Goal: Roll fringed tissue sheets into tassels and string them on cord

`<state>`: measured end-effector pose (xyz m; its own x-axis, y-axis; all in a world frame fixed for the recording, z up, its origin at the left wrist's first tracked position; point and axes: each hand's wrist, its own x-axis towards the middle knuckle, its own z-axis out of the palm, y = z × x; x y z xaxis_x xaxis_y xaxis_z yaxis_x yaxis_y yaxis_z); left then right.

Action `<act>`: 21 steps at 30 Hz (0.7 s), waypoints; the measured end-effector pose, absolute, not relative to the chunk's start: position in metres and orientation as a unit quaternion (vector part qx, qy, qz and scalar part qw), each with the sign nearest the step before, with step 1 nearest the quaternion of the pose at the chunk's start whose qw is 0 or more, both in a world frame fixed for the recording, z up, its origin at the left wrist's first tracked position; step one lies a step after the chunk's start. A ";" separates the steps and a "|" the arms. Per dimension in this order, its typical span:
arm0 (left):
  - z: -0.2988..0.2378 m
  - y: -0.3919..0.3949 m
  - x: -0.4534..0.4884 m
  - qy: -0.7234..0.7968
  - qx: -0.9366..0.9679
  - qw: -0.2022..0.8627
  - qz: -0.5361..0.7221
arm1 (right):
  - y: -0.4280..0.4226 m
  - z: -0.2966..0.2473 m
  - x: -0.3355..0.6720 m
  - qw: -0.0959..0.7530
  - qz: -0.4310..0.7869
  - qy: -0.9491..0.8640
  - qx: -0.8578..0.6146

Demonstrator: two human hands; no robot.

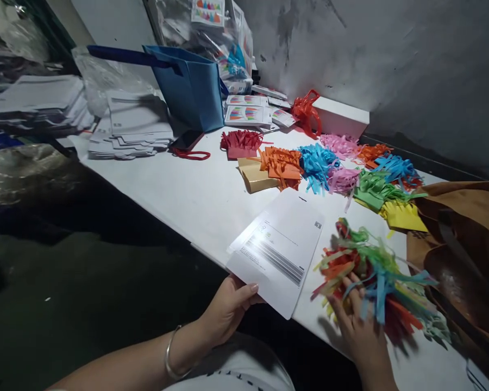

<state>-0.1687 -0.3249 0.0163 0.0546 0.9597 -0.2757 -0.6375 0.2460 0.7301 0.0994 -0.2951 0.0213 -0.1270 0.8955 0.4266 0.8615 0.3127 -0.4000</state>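
Note:
My left hand pinches the near edge of a white printed card, thumb on top. The card has a barcode-like band of black lines and a hang slot at its far end, and it tilts over the table's front edge. At the right, my right hand has its fingers closed in a bundle of multicoloured fringed paper tassels. Strands of red, green, blue and yellow, some of them blurred, cover parts of the fingers.
Fringed paper bunches, among them orange and yellow ones, lie across the white table. Behind stand a blue bag, stacked white cards, a phone and a white box. A brown bag borders the right.

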 end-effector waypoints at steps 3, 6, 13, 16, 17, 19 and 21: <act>0.011 -0.326 -0.170 0.388 0.249 0.677 0.574 | -0.295 0.039 0.096 0.338 -0.030 -0.746 -0.573; -0.001 -0.332 -0.174 0.406 0.282 0.653 0.574 | -0.319 0.046 0.069 0.444 0.032 -0.678 -0.585; -0.018 -0.360 -0.185 0.401 0.442 0.671 0.440 | -0.307 0.024 0.020 0.474 0.654 -0.344 -0.479; -0.017 -0.360 -0.203 0.352 0.532 0.697 0.326 | -0.298 0.020 0.024 0.505 0.645 -0.339 -0.462; -0.017 -0.357 -0.213 0.328 0.535 0.713 0.313 | -0.300 0.018 0.028 0.513 0.629 -0.347 -0.469; -0.015 -0.347 -0.235 0.272 0.504 0.749 0.333 | -0.307 0.015 0.036 0.515 0.609 -0.369 -0.477; -0.007 -0.334 -0.255 0.238 0.455 0.765 0.389 | -0.318 0.011 0.040 0.506 0.607 -0.388 -0.475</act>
